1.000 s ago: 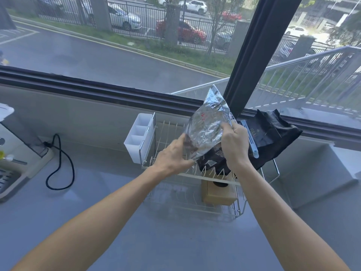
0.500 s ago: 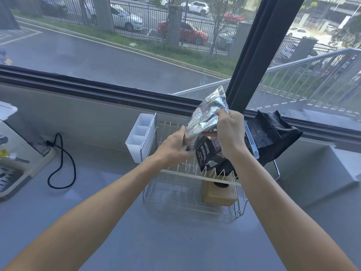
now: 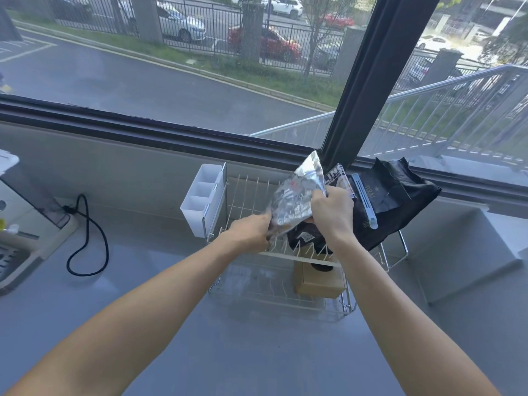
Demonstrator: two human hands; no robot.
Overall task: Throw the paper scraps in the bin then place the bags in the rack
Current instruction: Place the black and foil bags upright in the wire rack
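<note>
So up close it's just 2 bare forearms reaching out over the grey countertop (image 3: 257, 352) toward a wire dish rack (image 3: 285, 298) that sits against the wall under the window. On the rack's lower level there's a small brown cardboard box (image 3: 317, 281) with a dark round hole on top.

Both hands are on a crinkly silver foil bag (image 3: 297, 201) held over the rack's upper tier. The left hand (image 3: 251, 232) has its fingers closed pinching the bag's lower left edge, and the right hand (image 3: 333, 214) is clamped shut around the bag's right side near the top. The bag stands roughly upright, top corner tilted toward the window.

Right behind the foil bag, a black printed bag (image 3: 307, 238) stands in the rack's prongs, partly hidden by the right hand. Further right, a bigger black bag (image 3: 400, 201) leans in the rack with a light blue sealing clip (image 3: 364, 201) across it.

A white 3-compartment utensil holder (image 3: 201, 200) hangs on the rack's left end. Off to the left, a black power cord (image 3: 88, 241) loops on the counter.
</note>
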